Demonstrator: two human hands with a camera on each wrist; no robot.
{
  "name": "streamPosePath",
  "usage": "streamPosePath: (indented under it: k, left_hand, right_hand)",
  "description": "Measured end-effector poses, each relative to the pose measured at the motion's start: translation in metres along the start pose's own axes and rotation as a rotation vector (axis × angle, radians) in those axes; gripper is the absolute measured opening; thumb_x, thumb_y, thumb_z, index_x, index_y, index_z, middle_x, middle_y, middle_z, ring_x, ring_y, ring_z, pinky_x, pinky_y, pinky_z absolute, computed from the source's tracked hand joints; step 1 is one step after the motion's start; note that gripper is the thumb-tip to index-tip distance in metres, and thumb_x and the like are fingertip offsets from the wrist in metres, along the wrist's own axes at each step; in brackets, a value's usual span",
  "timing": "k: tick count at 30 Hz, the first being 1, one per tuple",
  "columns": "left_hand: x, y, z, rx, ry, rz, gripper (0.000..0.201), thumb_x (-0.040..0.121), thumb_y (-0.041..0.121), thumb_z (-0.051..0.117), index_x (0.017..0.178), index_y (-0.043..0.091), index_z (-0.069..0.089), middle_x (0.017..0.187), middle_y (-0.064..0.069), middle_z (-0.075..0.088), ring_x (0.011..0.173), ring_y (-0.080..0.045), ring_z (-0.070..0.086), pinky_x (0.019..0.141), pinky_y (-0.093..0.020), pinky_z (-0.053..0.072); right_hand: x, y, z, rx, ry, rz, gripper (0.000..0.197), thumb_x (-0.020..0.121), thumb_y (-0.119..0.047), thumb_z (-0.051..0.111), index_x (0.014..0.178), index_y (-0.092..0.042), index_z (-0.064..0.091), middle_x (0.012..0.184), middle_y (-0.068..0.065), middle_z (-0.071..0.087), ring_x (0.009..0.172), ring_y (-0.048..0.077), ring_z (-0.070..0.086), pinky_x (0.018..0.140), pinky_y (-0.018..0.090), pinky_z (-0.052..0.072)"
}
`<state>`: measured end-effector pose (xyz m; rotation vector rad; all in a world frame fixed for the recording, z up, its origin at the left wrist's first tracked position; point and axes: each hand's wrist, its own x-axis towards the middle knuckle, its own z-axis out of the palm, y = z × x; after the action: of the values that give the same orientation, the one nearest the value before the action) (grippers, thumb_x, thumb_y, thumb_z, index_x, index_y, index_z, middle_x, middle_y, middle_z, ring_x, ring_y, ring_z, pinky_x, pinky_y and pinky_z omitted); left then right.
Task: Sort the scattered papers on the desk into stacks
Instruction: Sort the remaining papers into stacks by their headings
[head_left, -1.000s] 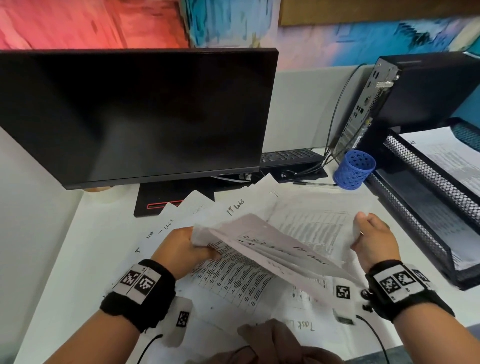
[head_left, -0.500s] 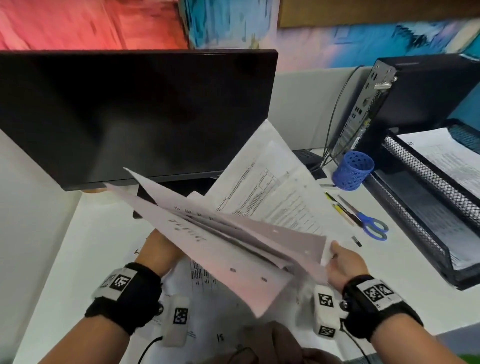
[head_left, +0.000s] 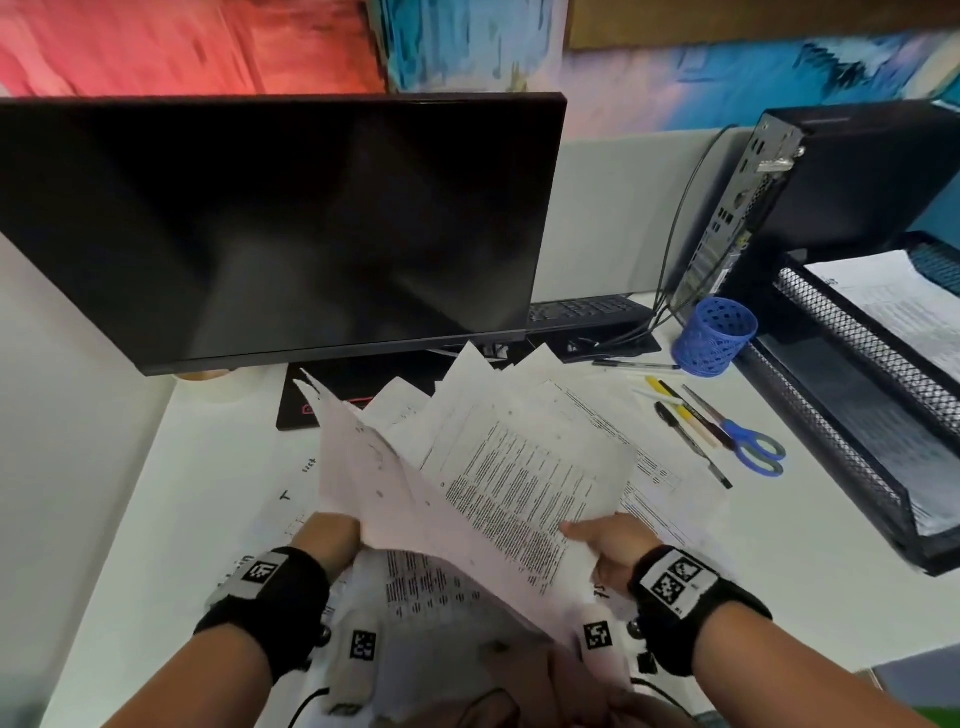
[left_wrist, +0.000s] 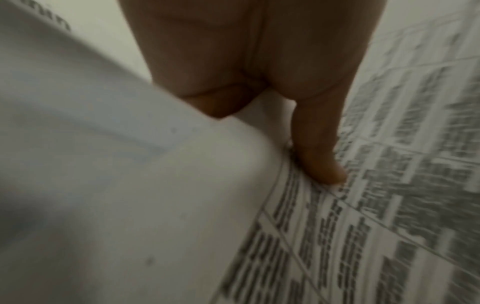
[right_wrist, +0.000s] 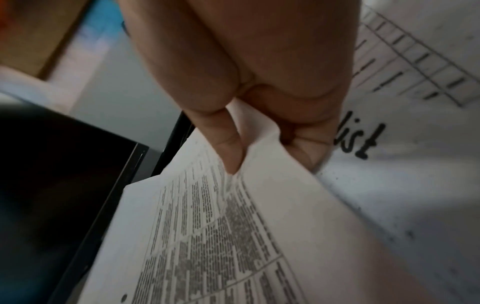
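Note:
A fanned bundle of printed papers (head_left: 493, 478) is held above the white desk (head_left: 208, 493), its far corners pointing at the monitor. My left hand (head_left: 332, 540) grips the bundle's near left edge and is mostly hidden under the sheets. In the left wrist view one finger (left_wrist: 319, 160) lies against a printed table sheet (left_wrist: 376, 205). My right hand (head_left: 608, 540) pinches the bundle's near right corner, and the thumb (right_wrist: 228, 144) presses on the top sheet (right_wrist: 221, 236). More papers (head_left: 426, 587) lie flat on the desk beneath, one handwritten (right_wrist: 363, 139).
A dark monitor (head_left: 280, 223) stands close behind the bundle, with a keyboard (head_left: 587, 309) beside its base. To the right lie pens (head_left: 680, 415), blue scissors (head_left: 748, 441), a blue mesh cup (head_left: 714, 335), a black mesh paper tray (head_left: 857, 415) and a computer case (head_left: 852, 182).
Both hands lifted the bundle off the desk, uncovering the pens and scissors. From its steep tilt half a second ago, it has dropped lower and fanned out toward the monitor.

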<state>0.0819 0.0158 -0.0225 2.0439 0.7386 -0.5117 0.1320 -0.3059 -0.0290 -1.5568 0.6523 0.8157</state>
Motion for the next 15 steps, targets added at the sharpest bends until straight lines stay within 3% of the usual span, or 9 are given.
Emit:
streamPosePath:
  k: [1,2,3,5,7,8,10,12,15]
  left_hand:
    - [0.002,0.004,0.001,0.010,0.037,0.014,0.014,0.091,-0.005,0.053,0.082,-0.001,0.063,0.090,-0.022,0.060,0.084,-0.021,0.051,0.083,-0.026,0.044]
    - [-0.021,0.030,-0.002,0.048,0.010,0.023,0.013,0.093,-0.004,0.051,0.088,-0.002,0.063,0.096,-0.022,0.061,0.090,-0.024,0.054,0.084,-0.025,0.039]
    - [-0.004,0.020,-0.001,0.102,-0.015,0.020,0.015,0.094,0.003,0.053,0.103,-0.005,0.062,0.106,-0.022,0.062,0.100,-0.026,0.056,0.090,-0.025,0.039]
    - [0.002,0.022,-0.002,0.043,0.010,0.012,0.059,0.084,0.035,0.070,0.123,-0.006,0.056,0.111,-0.020,0.065,0.102,-0.026,0.062,0.088,-0.022,0.046]
    - [0.003,0.026,-0.003,-0.027,0.019,0.032,0.108,0.054,0.068,0.077,0.130,-0.005,0.051,0.123,-0.021,0.061,0.111,-0.032,0.059,0.097,-0.037,0.048]
    - [-0.001,0.032,-0.001,-0.001,0.003,0.044,0.114,0.050,0.070,0.078,0.131,-0.004,0.049,0.129,-0.021,0.057,0.116,-0.033,0.056,0.099,-0.042,0.046]
    - [0.002,0.035,0.000,0.002,-0.015,0.074,0.088,0.065,0.050,0.081,0.131,0.000,0.051,0.129,-0.016,0.058,0.115,-0.030,0.055,0.098,-0.038,0.044]
    - [0.001,0.040,0.002,-0.003,-0.044,0.103,0.059,0.074,0.033,0.080,0.123,0.007,0.060,0.121,-0.010,0.065,0.107,-0.025,0.059,0.093,-0.033,0.045]
    - [-0.001,0.048,0.003,0.020,-0.089,0.148,0.041,0.077,0.021,0.078,0.114,0.014,0.063,0.111,-0.004,0.068,0.099,-0.020,0.060,0.087,-0.028,0.042]
  right_hand:
    - [0.006,0.000,0.001,-0.058,0.035,-0.012,0.060,0.052,-0.014,0.090,0.101,0.008,0.064,0.093,0.022,0.071,0.082,0.038,0.069,0.078,0.060,0.053]
    - [0.012,0.000,0.002,-0.091,0.096,-0.041,0.045,0.059,-0.013,0.086,0.093,0.007,0.064,0.091,0.022,0.070,0.085,0.039,0.068,0.081,0.061,0.052]
    - [0.006,-0.005,0.005,-0.163,0.144,-0.067,0.031,0.068,-0.013,0.082,0.086,0.004,0.062,0.090,0.021,0.070,0.086,0.037,0.068,0.081,0.057,0.054]
    - [-0.009,-0.015,0.011,-0.352,0.209,-0.095,0.024,0.080,-0.018,0.074,0.074,-0.006,0.054,0.080,0.010,0.066,0.080,0.027,0.066,0.073,0.039,0.056]
    - [-0.012,-0.018,0.013,-0.485,0.225,-0.106,0.029,0.085,-0.025,0.068,0.069,-0.012,0.048,0.070,0.002,0.057,0.065,0.015,0.057,0.057,0.024,0.048]
    - [-0.011,-0.018,0.013,-0.514,0.217,-0.114,0.028,0.086,-0.026,0.067,0.070,-0.011,0.050,0.069,0.002,0.057,0.061,0.013,0.055,0.054,0.022,0.044]
    - [-0.003,-0.016,0.013,-0.543,0.224,-0.133,0.016,0.085,-0.020,0.065,0.081,-0.006,0.058,0.077,0.006,0.063,0.065,0.017,0.057,0.056,0.024,0.045]
    - [-0.002,-0.017,0.015,-0.592,0.240,-0.132,0.018,0.084,-0.018,0.063,0.095,-0.004,0.061,0.091,0.009,0.067,0.077,0.021,0.061,0.056,0.023,0.045]
    - [-0.001,-0.019,0.016,-0.671,0.206,-0.161,0.019,0.085,-0.018,0.061,0.094,-0.001,0.064,0.092,0.010,0.069,0.081,0.024,0.064,0.057,0.023,0.046]
